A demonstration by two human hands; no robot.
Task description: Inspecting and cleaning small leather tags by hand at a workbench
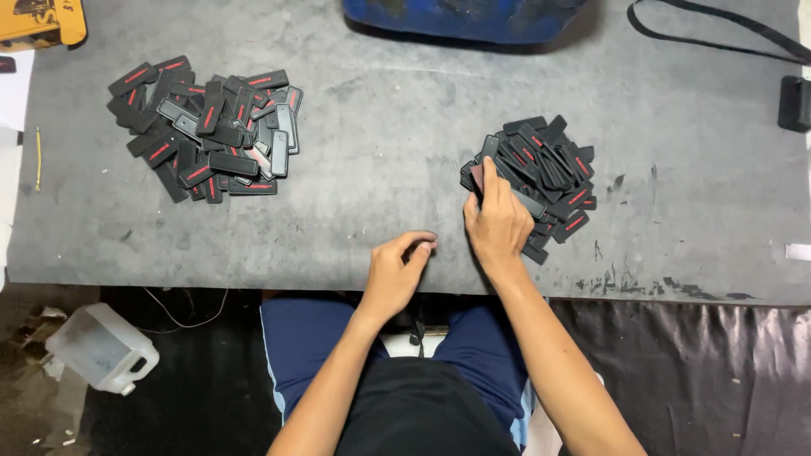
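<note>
From the head view, the right hand (498, 226) pinches a black tab (480, 176) at the near edge of the right pile (541, 173) on the grey table (380, 169). The left hand (395, 274) rests beside it, fingers loosely curled, holding nothing. A second pile (207, 127) lies well apart. The tabs look light, flat and stiff, probably best taken by the long edges.

Left hand (397, 272) loosely curled, fingertips pinched together; right hand (498, 224) palm-down just beside, fingers stretched forward.
</note>
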